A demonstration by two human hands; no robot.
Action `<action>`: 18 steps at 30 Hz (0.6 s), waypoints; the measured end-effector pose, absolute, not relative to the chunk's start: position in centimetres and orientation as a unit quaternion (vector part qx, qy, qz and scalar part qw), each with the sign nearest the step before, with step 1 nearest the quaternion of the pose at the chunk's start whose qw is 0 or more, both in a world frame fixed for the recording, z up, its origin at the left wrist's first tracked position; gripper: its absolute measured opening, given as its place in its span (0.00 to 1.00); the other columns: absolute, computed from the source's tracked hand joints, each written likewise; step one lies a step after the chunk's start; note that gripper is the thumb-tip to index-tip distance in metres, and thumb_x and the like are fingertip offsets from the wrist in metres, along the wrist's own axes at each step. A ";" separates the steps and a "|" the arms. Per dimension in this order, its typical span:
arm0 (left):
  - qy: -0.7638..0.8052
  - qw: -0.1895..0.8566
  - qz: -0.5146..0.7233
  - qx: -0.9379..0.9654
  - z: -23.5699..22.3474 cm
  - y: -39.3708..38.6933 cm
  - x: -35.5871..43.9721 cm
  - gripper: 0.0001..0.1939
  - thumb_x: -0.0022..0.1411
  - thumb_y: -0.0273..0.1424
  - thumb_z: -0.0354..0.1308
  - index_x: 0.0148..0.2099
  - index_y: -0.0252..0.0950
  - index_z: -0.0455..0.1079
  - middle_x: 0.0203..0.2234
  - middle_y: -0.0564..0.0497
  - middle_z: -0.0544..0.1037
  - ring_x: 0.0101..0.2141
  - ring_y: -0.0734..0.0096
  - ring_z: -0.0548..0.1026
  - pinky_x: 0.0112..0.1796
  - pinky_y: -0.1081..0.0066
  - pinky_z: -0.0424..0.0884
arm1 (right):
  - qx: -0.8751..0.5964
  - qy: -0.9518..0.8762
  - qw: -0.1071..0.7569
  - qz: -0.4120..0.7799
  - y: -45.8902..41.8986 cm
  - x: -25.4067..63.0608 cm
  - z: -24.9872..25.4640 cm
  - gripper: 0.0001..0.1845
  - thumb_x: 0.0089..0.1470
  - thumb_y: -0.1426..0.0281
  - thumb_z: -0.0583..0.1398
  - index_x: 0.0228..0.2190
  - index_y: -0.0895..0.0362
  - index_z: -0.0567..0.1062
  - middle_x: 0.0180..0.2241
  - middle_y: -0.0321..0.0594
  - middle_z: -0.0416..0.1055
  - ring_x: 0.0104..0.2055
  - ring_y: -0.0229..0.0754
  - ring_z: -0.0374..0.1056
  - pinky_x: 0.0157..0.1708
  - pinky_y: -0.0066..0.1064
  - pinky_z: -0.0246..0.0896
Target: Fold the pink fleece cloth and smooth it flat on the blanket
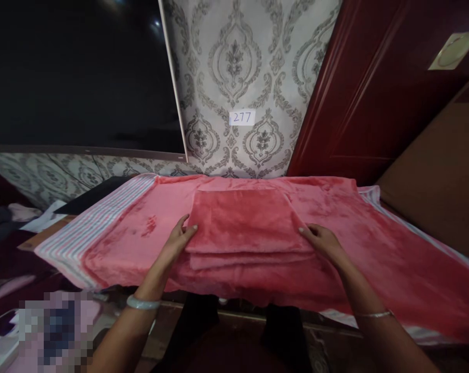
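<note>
Left hand (175,242) and right hand (322,243) open, apart, fingertips resting on opposite sides of a folded pink fleece blanket (242,223), neither clamped; the fold lies centred on a spread striped-edged pink blanket (397,272).

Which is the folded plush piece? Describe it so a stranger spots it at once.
Below grey damask wallpaper, a coral-red plush blanket with striped edging lies spread. On it, the folded rectangular stack of matching plush stands out between the left hand and right hand.
</note>
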State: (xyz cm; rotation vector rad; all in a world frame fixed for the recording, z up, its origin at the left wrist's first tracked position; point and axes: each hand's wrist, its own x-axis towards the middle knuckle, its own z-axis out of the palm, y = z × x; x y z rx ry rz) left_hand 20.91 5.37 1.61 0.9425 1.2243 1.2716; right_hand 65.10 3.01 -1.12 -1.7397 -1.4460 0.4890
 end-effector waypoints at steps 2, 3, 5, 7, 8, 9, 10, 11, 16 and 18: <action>0.507 0.525 0.555 0.400 2.4 5.3 21.8 0.42 0.52 0.26 0.71 0.67 0.36 0.62 0.41 0.44 0.81 0.42 0.57 0.80 0.43 0.64 0.76 | -0.676 -0.557 0.446 0.186 3.2 65.1 -0.3 0.21 0.39 0.48 0.62 0.22 0.54 0.75 0.23 0.37 0.73 0.27 0.44 0.66 0.29 0.32 0.59; 0.503 0.512 0.569 0.402 2.7 5.2 22.2 0.41 0.51 0.25 0.71 0.66 0.38 0.64 0.44 0.43 0.81 0.48 0.55 0.79 0.46 0.64 0.75 | -0.663 -0.545 0.476 0.192 3.2 65.2 0.0 0.21 0.39 0.48 0.62 0.23 0.54 0.75 0.24 0.38 0.74 0.28 0.44 0.67 0.29 0.32 0.60; 0.497 0.487 0.591 0.408 3.1 4.6 22.6 0.39 0.50 0.24 0.71 0.64 0.41 0.67 0.48 0.43 0.80 0.57 0.54 0.73 0.52 0.65 0.72 | -0.634 -0.516 0.531 0.224 2.7 65.4 0.5 0.22 0.41 0.48 0.62 0.27 0.54 0.77 0.28 0.39 0.76 0.30 0.45 0.69 0.30 0.33 0.63; 0.499 0.488 0.588 0.409 3.0 3.8 22.6 0.41 0.49 0.24 0.71 0.65 0.42 0.66 0.50 0.42 0.79 0.59 0.53 0.71 0.53 0.66 0.71 | -0.623 -0.490 0.545 0.273 1.9 65.7 0.4 0.22 0.41 0.49 0.64 0.29 0.54 0.77 0.30 0.41 0.77 0.31 0.46 0.70 0.31 0.33 0.66; 0.500 0.506 0.576 0.403 2.6 3.4 22.5 0.43 0.48 0.24 0.71 0.66 0.41 0.65 0.49 0.42 0.79 0.58 0.52 0.72 0.53 0.65 0.72 | -0.624 -0.481 0.535 0.305 1.5 65.8 0.0 0.22 0.40 0.49 0.65 0.28 0.54 0.76 0.30 0.42 0.77 0.31 0.47 0.71 0.31 0.34 0.67; 0.499 0.533 0.560 0.392 2.3 3.1 22.3 0.45 0.46 0.24 0.71 0.67 0.39 0.63 0.49 0.41 0.80 0.55 0.51 0.75 0.51 0.64 0.73 | -0.626 -0.473 0.517 0.342 1.1 65.9 -0.5 0.22 0.38 0.49 0.66 0.26 0.54 0.76 0.29 0.42 0.77 0.31 0.48 0.72 0.30 0.35 0.68; 0.498 0.561 0.544 0.376 1.8 2.9 22.1 0.47 0.45 0.24 0.71 0.68 0.37 0.62 0.48 0.40 0.80 0.51 0.51 0.77 0.49 0.63 0.74 | -0.627 -0.466 0.495 0.381 0.8 66.0 -1.0 0.21 0.36 0.49 0.67 0.25 0.54 0.75 0.28 0.43 0.77 0.30 0.49 0.72 0.30 0.36 0.69; 0.496 0.586 0.533 0.356 1.4 2.8 21.9 0.49 0.45 0.24 0.71 0.69 0.36 0.59 0.46 0.40 0.80 0.47 0.52 0.79 0.47 0.62 0.75 | -0.624 -0.459 0.476 0.416 0.6 66.1 -1.6 0.22 0.36 0.49 0.68 0.24 0.54 0.75 0.28 0.44 0.77 0.30 0.50 0.73 0.30 0.37 0.70; 0.487 0.619 0.547 0.283 1.1 5.0 20.7 0.47 0.51 0.25 0.67 0.71 0.37 0.53 0.38 0.45 0.82 0.34 0.60 0.81 0.37 0.64 0.77 | -0.593 -0.454 0.472 0.468 1.8 67.3 -2.6 0.24 0.40 0.49 0.69 0.34 0.54 0.81 0.42 0.47 0.80 0.49 0.57 0.74 0.50 0.45 0.72; 0.476 0.639 0.543 0.265 1.6 6.8 20.4 0.44 0.51 0.23 0.66 0.68 0.35 0.57 0.36 0.46 0.82 0.30 0.62 0.80 0.33 0.66 0.76 | -0.596 -0.467 0.474 0.450 3.4 67.8 -2.2 0.26 0.41 0.52 0.70 0.40 0.54 0.81 0.51 0.47 0.77 0.56 0.57 0.70 0.59 0.46 0.65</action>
